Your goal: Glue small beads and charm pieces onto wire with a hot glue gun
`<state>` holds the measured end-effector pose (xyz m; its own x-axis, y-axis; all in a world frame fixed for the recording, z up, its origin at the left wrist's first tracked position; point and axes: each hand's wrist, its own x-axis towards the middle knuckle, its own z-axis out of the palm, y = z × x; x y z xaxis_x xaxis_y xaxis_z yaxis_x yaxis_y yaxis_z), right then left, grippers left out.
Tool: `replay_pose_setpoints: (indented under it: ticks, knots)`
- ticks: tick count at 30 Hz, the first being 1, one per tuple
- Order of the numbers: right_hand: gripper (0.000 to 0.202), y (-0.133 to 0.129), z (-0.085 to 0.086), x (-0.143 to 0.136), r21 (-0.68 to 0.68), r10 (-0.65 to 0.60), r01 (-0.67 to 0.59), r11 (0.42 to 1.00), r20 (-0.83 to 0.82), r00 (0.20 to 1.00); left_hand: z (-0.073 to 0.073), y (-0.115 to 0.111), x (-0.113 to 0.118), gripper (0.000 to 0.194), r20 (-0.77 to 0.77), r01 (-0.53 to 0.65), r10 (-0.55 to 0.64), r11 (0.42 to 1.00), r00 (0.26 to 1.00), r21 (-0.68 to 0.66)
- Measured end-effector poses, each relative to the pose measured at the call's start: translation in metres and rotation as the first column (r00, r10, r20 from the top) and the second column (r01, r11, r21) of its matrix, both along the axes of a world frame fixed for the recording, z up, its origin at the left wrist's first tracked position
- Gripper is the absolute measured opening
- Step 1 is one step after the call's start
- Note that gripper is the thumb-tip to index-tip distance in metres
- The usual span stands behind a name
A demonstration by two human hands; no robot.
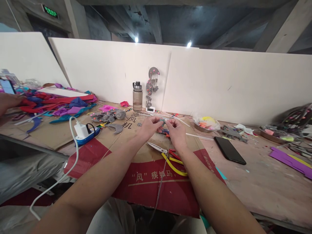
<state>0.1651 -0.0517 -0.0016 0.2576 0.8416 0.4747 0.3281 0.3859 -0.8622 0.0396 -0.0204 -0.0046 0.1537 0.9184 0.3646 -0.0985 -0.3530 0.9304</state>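
Observation:
My left hand (150, 126) is closed, thumb and fingertips pinching a small grey-green piece (162, 121) whose shape is too small to make out. Close beside it, my right hand (176, 132) is closed in a pinch at the same spot. A strand of grey yarn (160, 183) runs down from beneath the right hand, past the cardboard's front edge. Below the hands lie scissors with yellow handles (173, 167), and a red-handled tool (173, 152) is partly hidden by my right wrist. A grey crescent (117, 128) and a grey yarn ball (120, 114) lie to the left.
A water bottle (137, 99) and a hanging grey moon ornament (153, 78) are at the back. A blue power strip (87, 136) with a white cable is left; a black phone (229, 150) lies right. Another person's hand (9, 101) is by the coloured cloth strips (58, 103).

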Motion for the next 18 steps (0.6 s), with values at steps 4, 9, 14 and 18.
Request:
replay_pose_setpoints:
  ticks: [4, 9, 14, 18]
  knots:
    - [0.020, 0.0011, -0.0012, 0.0007, 0.000, 0.006, -0.006, 1.000, -0.011, 1.000, -0.0008, 0.0003, 0.0019, 0.016, 0.017, 0.024, -0.023, 1.000, 1.000, -0.020]
    - [0.021, 0.0028, -0.0021, 0.0024, -0.006, -0.010, 0.010, 1.000, -0.014, 1.000, 0.0001, -0.0019, 0.0028, 0.016, -0.006, 0.035, -0.035, 0.999, 0.999, -0.010]
    - [0.021, 0.0048, -0.0038, 0.0030, -0.007, -0.015, 0.015, 1.000, -0.018, 1.000, 0.0006, -0.0054, 0.0028, 0.016, -0.059, 0.032, -0.030, 0.999, 0.998, 0.025]
    - [0.020, 0.0046, -0.0049, 0.0033, 0.013, -0.042, 0.042, 0.999, 0.016, 0.999, -0.0005, -0.0058, 0.0029, 0.015, -0.080, 0.031, -0.027, 0.998, 0.996, 0.046]
